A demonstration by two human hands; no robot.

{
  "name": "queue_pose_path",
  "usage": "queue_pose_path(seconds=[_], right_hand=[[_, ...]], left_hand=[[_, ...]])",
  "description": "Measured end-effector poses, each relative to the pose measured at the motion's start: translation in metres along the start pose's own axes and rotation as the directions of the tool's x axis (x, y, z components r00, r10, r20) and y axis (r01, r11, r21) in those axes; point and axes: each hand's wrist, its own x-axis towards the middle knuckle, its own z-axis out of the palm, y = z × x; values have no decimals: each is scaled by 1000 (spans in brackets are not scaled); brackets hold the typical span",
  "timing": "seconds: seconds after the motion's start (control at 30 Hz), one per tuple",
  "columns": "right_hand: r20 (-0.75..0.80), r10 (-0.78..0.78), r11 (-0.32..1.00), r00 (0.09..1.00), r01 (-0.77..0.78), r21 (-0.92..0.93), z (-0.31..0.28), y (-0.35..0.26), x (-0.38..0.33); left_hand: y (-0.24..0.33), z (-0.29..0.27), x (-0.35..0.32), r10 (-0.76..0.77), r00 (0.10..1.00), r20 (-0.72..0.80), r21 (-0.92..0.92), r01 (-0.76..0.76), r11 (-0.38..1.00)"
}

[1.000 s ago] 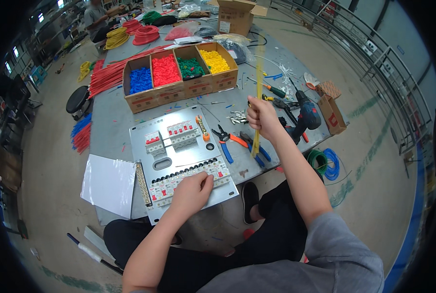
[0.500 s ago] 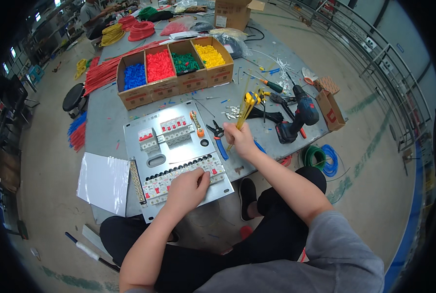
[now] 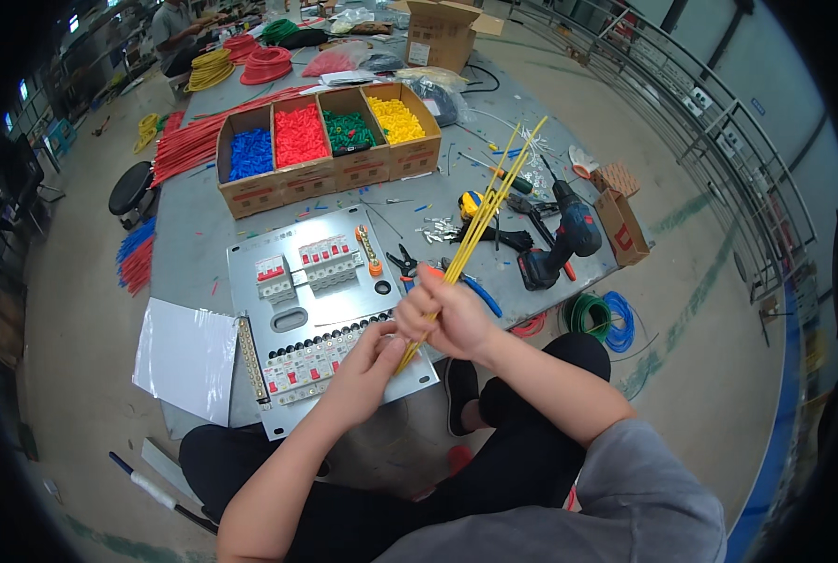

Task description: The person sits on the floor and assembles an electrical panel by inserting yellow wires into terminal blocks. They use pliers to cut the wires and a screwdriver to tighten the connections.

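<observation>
My right hand (image 3: 452, 314) is closed around a bundle of thin yellow wires (image 3: 483, 218). They slant up and away to the right, with their lower ends beside my left thumb. My left hand (image 3: 361, 373) is closed too, its fingertips at the lower part of the wires and against my right fingers. Under both hands lies a metal mounting plate (image 3: 297, 236). A row of circuit breakers (image 3: 297, 373) with red switches runs along its near edge, partly covered by my left hand. Two smaller breaker groups (image 3: 328, 265) (image 3: 274, 280) sit farther up the plate.
Cardboard bins (image 3: 283, 188) of coloured sleeves stand behind the plate. To the right lie pliers (image 3: 404, 260), a tape measure (image 3: 470, 204), a cordless drill (image 3: 569, 235) and an open carton (image 3: 620, 228). A white sheet (image 3: 186, 355) lies left. Wire coils (image 3: 618, 322) rest on the floor.
My right hand has come left and nearer with the yellow wires, to meet my left hand. The tape measure, earlier behind the wires, now shows beside them. My view has shifted slightly.
</observation>
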Motion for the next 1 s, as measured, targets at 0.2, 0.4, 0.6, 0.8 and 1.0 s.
queue_pose_path(seconds=[0.2, 0.4, 0.6, 0.8, 1.0], right_hand=[[-20, -100, 902, 995, 82, -424, 18, 14, 18], [-122, 60, 732, 991, -127, -669, 5, 0, 32], [-125, 62, 772, 990, -127, -623, 0, -32, 45], [-135, 50, 780, 990, -123, -614, -6, -37, 47], [-94, 96, 743, 991, -134, -656, 2, -30, 52]], left_hand=[[8, -8, 1, -259, 966, 2, -305, 247, 920], [-4, -11, -2, -166, 986, 5, -249, 162, 955], [5, -19, 2, -199, 978, -67, -349, 163, 923], [7, -26, 4, -222, 974, 50, -341, 226, 912], [13, -34, 0, -204, 966, 161, -437, 255, 862]])
